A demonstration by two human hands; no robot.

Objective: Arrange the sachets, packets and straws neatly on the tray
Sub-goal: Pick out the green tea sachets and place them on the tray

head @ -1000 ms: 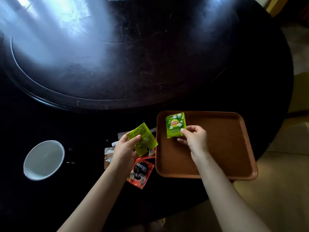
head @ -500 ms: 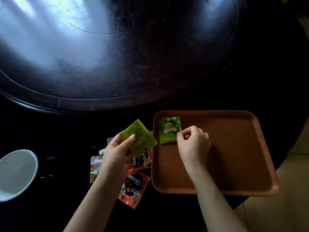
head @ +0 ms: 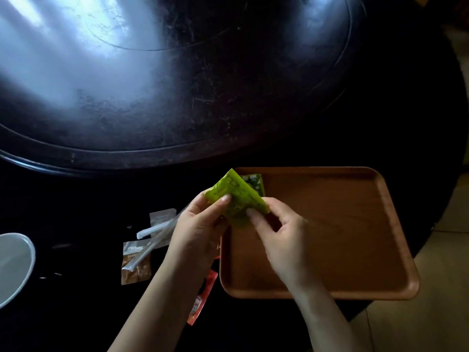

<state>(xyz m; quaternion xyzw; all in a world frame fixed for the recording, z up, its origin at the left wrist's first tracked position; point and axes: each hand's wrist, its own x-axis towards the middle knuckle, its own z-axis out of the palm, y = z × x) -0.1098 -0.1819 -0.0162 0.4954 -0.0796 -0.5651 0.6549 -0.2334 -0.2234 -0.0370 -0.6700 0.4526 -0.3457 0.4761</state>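
Note:
A brown wooden tray (head: 342, 224) lies on the dark table at the near right. One green tea sachet (head: 256, 182) lies flat in the tray's far-left corner, mostly hidden. Over that corner both hands pinch a second yellow-green sachet (head: 234, 196): my left hand (head: 198, 232) holds its left edge, my right hand (head: 281, 240) its lower right corner. Left of the tray lie wrapped straws (head: 157, 231), a brown sugar packet (head: 135, 265) and a clear packet (head: 162, 215). A red coffee sachet (head: 203, 298) shows under my left forearm.
A white bowl (head: 12, 265) sits at the left edge of the table. A large dark round turntable (head: 177, 85) fills the far part of the table. The table's edge curves just past the tray's right side, with pale floor (head: 431, 301) beyond.
My right hand let go of the green sachet in the tray's corner and came to the yellow-green sachet. My left hand carried that sachet right, over the tray's edge.

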